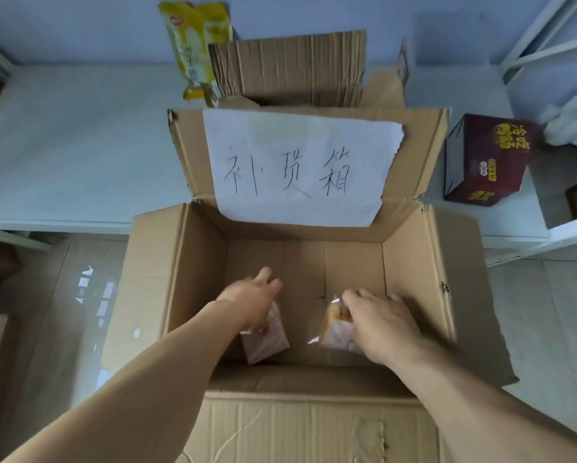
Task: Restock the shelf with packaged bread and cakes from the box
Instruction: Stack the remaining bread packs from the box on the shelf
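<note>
A person leans over an open cardboard box (193, 295), both bare arms reaching down inside. A white paper sheet (300, 168) taped to the far flap, straight beyond both hands, carries three handwritten Chinese characters, 补货箱.

Two packets lie on the box floor. The left hand (250, 295) reaches palm down with fingers stretched forward; a pale pink-striped packet (267, 339) sits under and just behind its wrist. Whether the hand grips it cannot be told. The right hand (380, 322) has its fingers curled over the top of a clear packet of golden cake (334, 325), touching it on its left side. Between the two hands runs a strip of bare cardboard floor, and more open floor lies ahead of the fingertips up to the far wall.

Beyond the box, past the left hand, one yellow snack bag (193, 45) stands against a smaller folded carton (290, 68); its print is too blurred to read. Far right of the right hand sits one dark red carton (487, 162) with yellow Chinese lettering, seen upside down, on a pale shelf board (80, 145).
</note>
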